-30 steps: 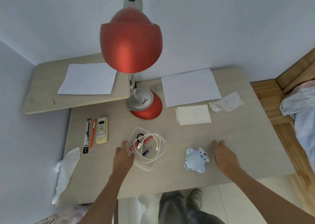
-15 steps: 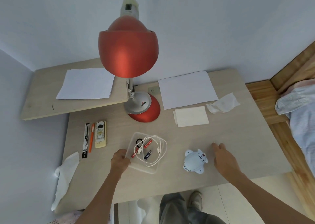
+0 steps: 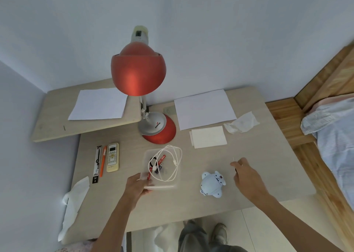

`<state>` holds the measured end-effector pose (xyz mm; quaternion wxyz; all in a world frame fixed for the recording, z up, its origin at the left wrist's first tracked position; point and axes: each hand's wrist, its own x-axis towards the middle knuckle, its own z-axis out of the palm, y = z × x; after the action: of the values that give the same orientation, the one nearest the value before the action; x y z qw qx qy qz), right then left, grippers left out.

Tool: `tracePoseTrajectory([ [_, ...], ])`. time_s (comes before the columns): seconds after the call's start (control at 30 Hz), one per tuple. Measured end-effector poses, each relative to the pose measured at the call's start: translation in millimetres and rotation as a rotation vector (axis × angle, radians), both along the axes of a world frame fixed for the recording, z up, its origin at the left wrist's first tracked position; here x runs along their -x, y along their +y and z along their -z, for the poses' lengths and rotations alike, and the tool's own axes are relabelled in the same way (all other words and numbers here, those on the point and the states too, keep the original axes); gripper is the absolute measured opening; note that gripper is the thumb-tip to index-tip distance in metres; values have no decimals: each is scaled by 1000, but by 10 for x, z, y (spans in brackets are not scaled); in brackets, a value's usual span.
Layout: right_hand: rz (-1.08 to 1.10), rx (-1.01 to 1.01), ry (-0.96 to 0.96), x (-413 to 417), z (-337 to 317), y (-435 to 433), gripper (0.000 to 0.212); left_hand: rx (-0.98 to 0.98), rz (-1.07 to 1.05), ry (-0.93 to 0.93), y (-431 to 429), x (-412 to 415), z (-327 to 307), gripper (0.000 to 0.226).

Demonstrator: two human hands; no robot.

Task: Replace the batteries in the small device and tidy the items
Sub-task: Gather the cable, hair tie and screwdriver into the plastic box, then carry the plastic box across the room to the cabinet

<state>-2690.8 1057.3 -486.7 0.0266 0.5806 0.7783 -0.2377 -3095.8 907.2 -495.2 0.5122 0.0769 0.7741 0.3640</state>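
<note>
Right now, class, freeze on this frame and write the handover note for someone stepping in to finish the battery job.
Left hand: grips the near left corner of the clear tray.
Right hand: its fingers pinch a thin stick, too small to identify.
Blue-white device: lies on the desk between the tray and the right hand, untouched.
Batteries: in the tray with the white cable.
Done: nothing visible.
Left: open the device, swap the batteries, tidy up.
</note>
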Motion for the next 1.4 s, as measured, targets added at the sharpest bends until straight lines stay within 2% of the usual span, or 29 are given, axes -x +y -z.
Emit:
tracePoseTrajectory([
  [0.1, 16, -14, 104, -9, -201, 18, 41, -54, -13, -4, 77, -101, -201, 26],
  [0.37, 196, 53, 521, -46, -865, 27, 38, -108, -14, 69, 259, -472, -747, 30],
  [0.53, 328, 110, 810, -162, -1347, -40, 38, -196, 22, 34, 304, -877, -1176, 26],
  [0.7, 422, 237, 1019, -341, -1807, -150, 35, -252, 60, 46, 406, -1265, -1517, 20],
  [0.93, 479, 282, 1167, -608, -2225, -277, 34, -302, 154, 19, 587, -1727, -1985, 20],
  [1.27, 673, 68, 1281, -977, -2759, -563, 34, -359, 490, -33, 930, -2133, -2396, 26],
  [1.4, 812, -58, 1315, -1113, -2884, -934, 32, -430, 584, -89, 927, -2380, -2586, 44],
])
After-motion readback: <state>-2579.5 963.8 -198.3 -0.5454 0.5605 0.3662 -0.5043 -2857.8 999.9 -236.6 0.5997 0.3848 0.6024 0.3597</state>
